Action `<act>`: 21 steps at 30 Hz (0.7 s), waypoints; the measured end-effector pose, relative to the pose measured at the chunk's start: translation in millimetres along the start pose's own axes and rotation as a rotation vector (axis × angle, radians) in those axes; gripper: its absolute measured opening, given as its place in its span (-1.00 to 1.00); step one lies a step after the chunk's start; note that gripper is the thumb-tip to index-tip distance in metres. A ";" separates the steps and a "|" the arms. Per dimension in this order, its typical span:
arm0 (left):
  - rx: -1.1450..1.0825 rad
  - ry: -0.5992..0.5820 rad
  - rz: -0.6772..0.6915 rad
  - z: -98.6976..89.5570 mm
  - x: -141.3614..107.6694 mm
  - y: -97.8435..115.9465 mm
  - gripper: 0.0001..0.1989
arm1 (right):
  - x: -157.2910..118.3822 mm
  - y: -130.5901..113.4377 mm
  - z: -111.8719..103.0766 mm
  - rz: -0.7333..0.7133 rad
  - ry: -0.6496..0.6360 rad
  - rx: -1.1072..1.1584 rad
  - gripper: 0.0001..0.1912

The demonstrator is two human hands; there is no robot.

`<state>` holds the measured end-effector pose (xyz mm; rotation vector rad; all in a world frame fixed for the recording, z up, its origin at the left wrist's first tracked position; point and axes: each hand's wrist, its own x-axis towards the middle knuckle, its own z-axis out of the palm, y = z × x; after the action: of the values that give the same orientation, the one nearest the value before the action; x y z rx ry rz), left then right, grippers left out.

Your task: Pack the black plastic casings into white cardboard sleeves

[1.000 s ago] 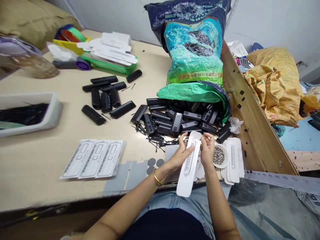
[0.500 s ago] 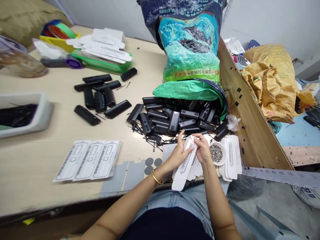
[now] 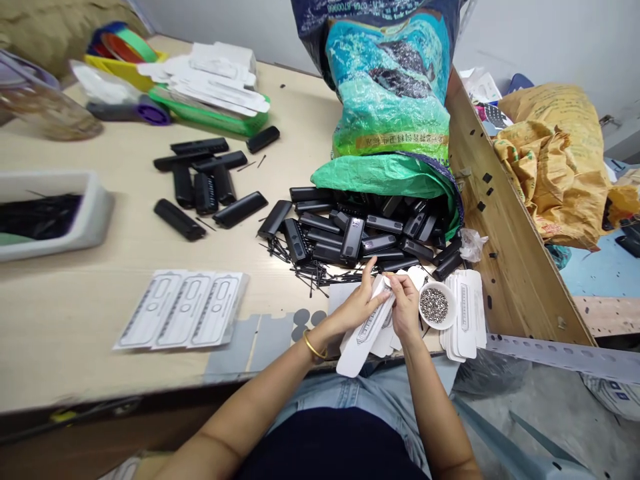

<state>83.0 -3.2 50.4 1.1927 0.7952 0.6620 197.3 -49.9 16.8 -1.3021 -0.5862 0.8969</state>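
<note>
A white printed cardboard box [image 3: 367,330], long and narrow with a flap at its near end, slants between both my hands at the table's front edge. Along its left side lies my left hand [image 3: 361,301], thumb across the printed face and index finger pointing up. My right hand [image 3: 404,297] pinches the far end of the box, its fingertips partly hidden there. More white cardboard pieces [image 3: 385,343] lie beneath it. Just right of my right hand sits a white bowl [image 3: 453,308] of small metal parts [image 3: 433,305], beside a stack of printed white boxes [image 3: 465,313].
Black plastic cases [image 3: 353,240] spill from a green-lined sack [image 3: 390,120], with thin black sticks [image 3: 313,275] before them. More black cases [image 3: 205,193] lie left. Three printed white boxes [image 3: 187,310] are side by side near the front. A wooden board [image 3: 520,227] borders the table's right.
The view has shifted slightly. The near end of the box has swung a little to the left, while both hands keep their hold on it.
</note>
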 end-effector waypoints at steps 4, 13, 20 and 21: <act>0.193 -0.112 0.011 -3.2 -4.1 -0.6 -0.21 | 12.8 -1.2 -3.1 0.028 0.037 0.005 -0.77; 0.199 -0.095 0.017 -12.2 2.8 -13.8 -0.10 | -7.9 4.8 -0.3 0.024 -0.034 -0.067 -0.69; 0.343 -0.198 0.418 -41.2 -14.0 -10.6 -0.32 | 7.3 3.3 4.1 0.043 0.127 -0.018 -0.70; 0.455 -0.205 0.557 -47.4 -19.3 -9.2 -0.36 | 10.4 2.5 11.9 0.032 0.072 -0.086 -0.72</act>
<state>33.4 4.7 37.1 1.9001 0.4429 0.8142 192.9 -34.5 15.5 -1.4192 -0.5534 0.8549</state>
